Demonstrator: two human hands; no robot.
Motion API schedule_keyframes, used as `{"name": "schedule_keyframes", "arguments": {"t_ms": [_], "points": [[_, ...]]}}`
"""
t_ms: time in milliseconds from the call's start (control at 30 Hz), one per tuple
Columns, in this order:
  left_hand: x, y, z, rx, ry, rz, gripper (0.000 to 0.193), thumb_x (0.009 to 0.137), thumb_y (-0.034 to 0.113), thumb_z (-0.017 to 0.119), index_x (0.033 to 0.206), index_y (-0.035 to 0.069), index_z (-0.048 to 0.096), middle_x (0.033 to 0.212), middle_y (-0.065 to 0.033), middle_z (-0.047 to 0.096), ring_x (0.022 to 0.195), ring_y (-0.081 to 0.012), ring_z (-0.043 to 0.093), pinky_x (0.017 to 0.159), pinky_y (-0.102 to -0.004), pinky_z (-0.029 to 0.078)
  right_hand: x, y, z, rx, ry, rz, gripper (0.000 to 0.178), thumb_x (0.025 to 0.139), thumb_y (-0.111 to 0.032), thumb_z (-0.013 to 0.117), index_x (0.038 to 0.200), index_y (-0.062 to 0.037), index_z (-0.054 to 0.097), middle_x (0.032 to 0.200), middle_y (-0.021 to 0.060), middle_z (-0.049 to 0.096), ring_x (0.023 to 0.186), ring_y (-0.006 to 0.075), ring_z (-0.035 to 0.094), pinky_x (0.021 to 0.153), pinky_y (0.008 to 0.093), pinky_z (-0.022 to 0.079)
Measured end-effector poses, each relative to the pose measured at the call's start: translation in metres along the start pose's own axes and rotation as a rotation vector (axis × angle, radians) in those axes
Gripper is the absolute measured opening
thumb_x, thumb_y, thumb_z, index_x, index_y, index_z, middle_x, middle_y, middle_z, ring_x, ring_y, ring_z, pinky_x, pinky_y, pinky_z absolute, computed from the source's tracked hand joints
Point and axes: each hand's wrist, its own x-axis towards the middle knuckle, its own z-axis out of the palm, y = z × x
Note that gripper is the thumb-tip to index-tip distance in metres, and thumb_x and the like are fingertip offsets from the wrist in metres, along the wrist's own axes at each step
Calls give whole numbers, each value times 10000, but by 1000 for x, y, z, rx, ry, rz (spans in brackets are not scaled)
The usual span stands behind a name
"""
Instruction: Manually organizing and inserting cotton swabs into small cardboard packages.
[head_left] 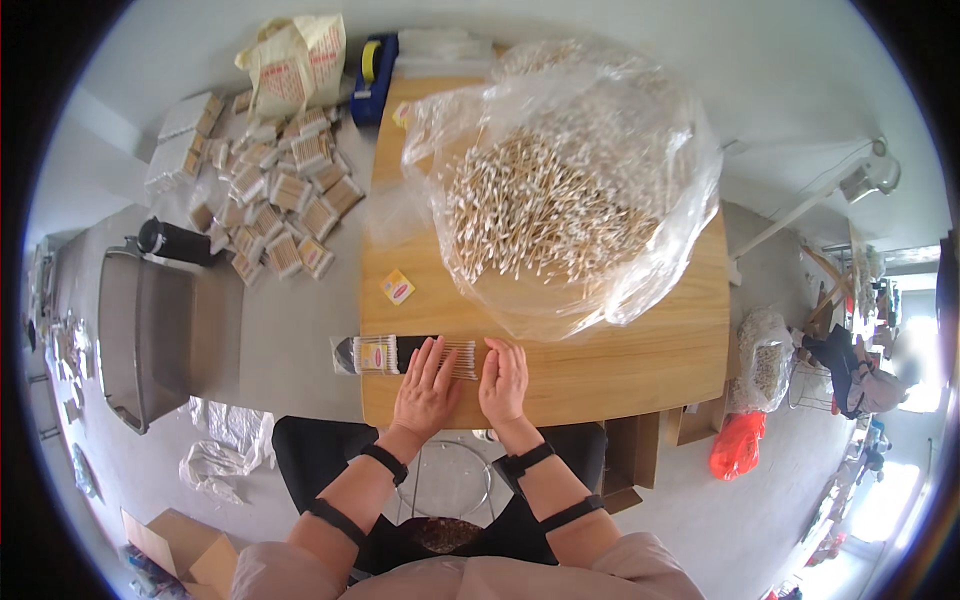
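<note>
My left hand (427, 392) lies flat, fingers stretched, over a black strip and a row of wooden cotton swabs (462, 360) on the wooden table. Just past the swabs' right ends, my right hand (504, 380) rests on its edge with fingers slightly bent and nothing visible in it. Left of my left hand, a clear plastic bag (375, 354) with a printed label and white-tipped swabs inside sits around the strip's left end. Up and left of it lies a small yellow card (397, 287). What is under my left palm is hidden.
A big clear bag of loose cotton swabs (550, 205) covers the table's far part. Many filled swab packs (285, 195) are heaped at far left, by a blue tape dispenser (372, 80), a black cup (172, 240) and a grey bin (150, 340). A person (850, 365) is at far right.
</note>
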Motion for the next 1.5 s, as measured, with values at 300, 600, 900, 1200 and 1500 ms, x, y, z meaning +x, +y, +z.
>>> {"name": "schedule_keyframes", "arguments": {"t_ms": [300,600,900,1200,1500], "points": [[2,-3,10,42,187,54,532,897,180,618,1378,-4,484,1492,-206,419,1425,-369,353,1192,-479,290,-1,12,13,-108,123,-138,123,957,-69,528,1028,-17,614,987,181,637,938,410,576,823,472,484],[-22,-5,24,218,167,-37,645,969,252,521,1516,-8,298,1596,-161,279,1498,-317,226,1228,-440,206,-28,28,19,30,167,-28,248,842,17,534,1083,-23,577,997,159,619,984,371,582,845,449,489],[-33,8,18,303,35,-133,683,994,295,481,1542,-22,225,1629,-176,200,1524,-304,152,1242,-425,150,-52,28,1,-71,43,6,378,796,65,527,1160,-18,584,1091,158,632,1003,313,626,898,386,520],[11,-6,14,183,3,9,693,982,327,507,1538,-3,259,1629,-174,205,1519,-314,171,1241,-424,157,-26,21,-13,-161,-166,13,416,778,-18,604,1192,-46,587,1205,161,608,1155,373,546,1005,456,443],[15,1,20,226,34,-57,666,1002,405,486,1513,7,331,1594,-207,278,1495,-351,227,1227,-457,192,-8,26,-4,-471,-268,-349,669,850,-190,627,1456,-10,409,1464,182,466,1427,339,362,1197,468,264]]}}
